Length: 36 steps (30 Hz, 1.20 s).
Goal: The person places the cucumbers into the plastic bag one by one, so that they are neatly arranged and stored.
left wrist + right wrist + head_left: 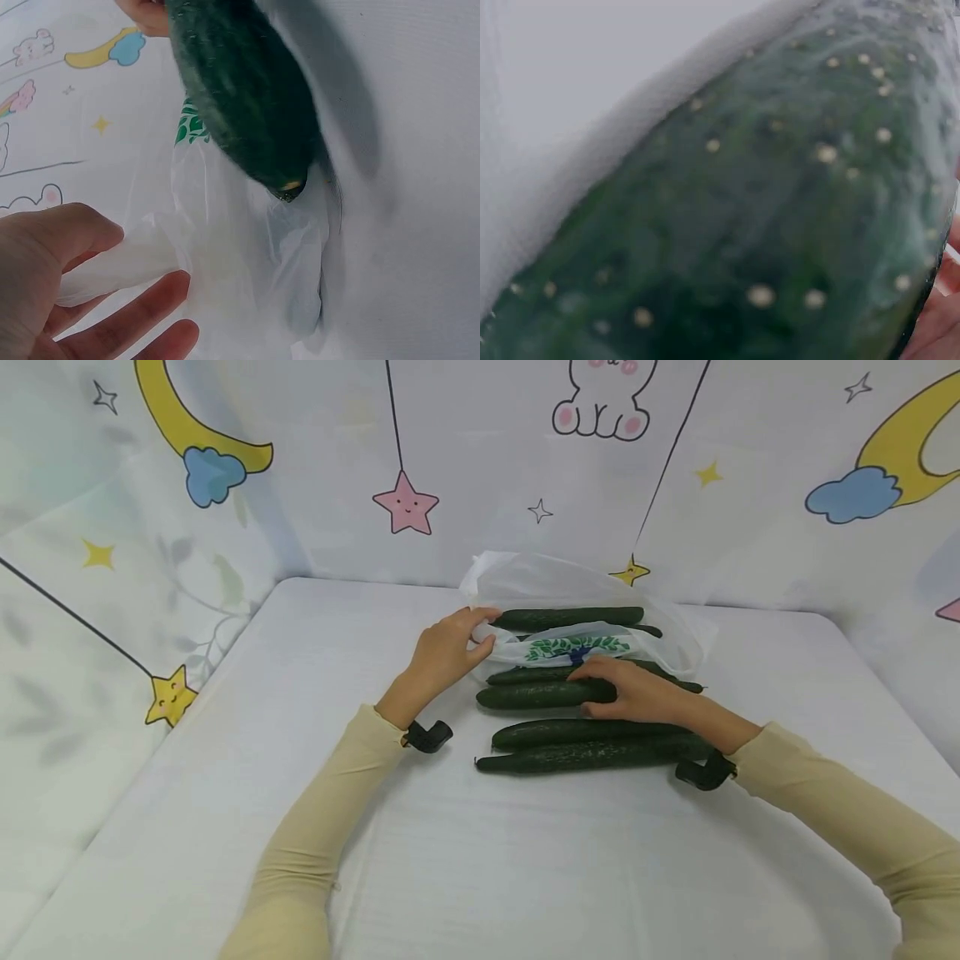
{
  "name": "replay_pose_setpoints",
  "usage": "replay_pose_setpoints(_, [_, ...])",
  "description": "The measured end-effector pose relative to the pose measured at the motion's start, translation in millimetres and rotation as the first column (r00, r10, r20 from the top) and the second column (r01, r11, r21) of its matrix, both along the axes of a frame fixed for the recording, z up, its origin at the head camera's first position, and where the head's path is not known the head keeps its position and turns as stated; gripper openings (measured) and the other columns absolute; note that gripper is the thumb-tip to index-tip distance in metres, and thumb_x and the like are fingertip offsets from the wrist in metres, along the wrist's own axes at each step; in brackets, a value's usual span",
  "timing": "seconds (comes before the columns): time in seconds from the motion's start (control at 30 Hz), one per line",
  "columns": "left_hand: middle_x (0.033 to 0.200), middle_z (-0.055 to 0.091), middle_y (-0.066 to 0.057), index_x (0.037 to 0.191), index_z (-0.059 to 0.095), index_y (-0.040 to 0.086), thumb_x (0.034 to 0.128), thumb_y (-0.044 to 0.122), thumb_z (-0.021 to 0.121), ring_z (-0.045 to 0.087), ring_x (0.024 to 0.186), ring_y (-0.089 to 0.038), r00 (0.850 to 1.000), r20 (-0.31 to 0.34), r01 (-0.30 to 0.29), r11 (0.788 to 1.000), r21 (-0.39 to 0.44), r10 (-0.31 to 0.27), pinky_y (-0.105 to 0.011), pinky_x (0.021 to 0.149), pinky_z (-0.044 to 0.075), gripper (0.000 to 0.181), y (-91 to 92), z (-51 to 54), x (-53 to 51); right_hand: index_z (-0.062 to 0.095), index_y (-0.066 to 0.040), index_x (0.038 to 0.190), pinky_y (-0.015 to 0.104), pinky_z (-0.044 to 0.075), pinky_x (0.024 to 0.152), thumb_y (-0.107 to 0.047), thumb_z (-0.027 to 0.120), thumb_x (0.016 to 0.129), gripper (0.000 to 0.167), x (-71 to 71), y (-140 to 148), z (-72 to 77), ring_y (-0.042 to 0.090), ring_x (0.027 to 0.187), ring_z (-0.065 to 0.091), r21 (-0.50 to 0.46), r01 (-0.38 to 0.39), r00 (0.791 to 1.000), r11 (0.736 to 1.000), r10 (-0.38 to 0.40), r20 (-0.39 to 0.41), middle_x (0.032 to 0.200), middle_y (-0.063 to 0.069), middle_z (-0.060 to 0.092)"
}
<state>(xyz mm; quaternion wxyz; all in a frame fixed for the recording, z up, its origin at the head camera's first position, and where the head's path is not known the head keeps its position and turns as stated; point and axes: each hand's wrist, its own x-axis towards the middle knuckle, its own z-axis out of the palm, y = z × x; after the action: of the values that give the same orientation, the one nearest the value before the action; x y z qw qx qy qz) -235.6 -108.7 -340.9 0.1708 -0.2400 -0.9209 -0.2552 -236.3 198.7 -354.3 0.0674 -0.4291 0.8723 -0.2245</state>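
Observation:
My left hand (444, 652) holds the left end of a thin white plastic bag (592, 572), which bears a green leaf print. In the left wrist view, a fold of the bag (142, 262) runs between the thumb and fingers of that hand (45, 277). My right hand (637, 689) grips a dark green cucumber (528, 696) near its middle, just in front of the bag. Another cucumber (570, 618) lies at the bag's far side, with others partly covered by the plastic. A bumpy cucumber skin (780, 187) fills most of the right wrist view.
Two more cucumbers lie side by side nearest me, a rear one (577, 732) and a front one (570, 758), below the right hand. A white cloth covers the table (487, 860). Behind it hangs a printed fabric wall (480, 452) with stars and moons.

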Motion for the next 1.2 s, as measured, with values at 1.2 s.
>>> replay_pose_setpoints(1.2, [0.118,0.068,-0.007,0.130,0.061,0.010,0.0946,0.017,0.061,0.069,0.080,-0.023,1.000,-0.013,0.016,1.000,0.015,-0.016,-0.032,0.051,0.046,0.036,-1.5,0.4,-1.5,0.071,-0.004,0.109,0.016,0.045,0.071,0.000,0.076,0.070,0.040,-7.1,20,28.9,0.014,0.082,0.062,-0.284,0.034,0.957,0.958,-0.113,-0.266,0.099,0.007,0.071])
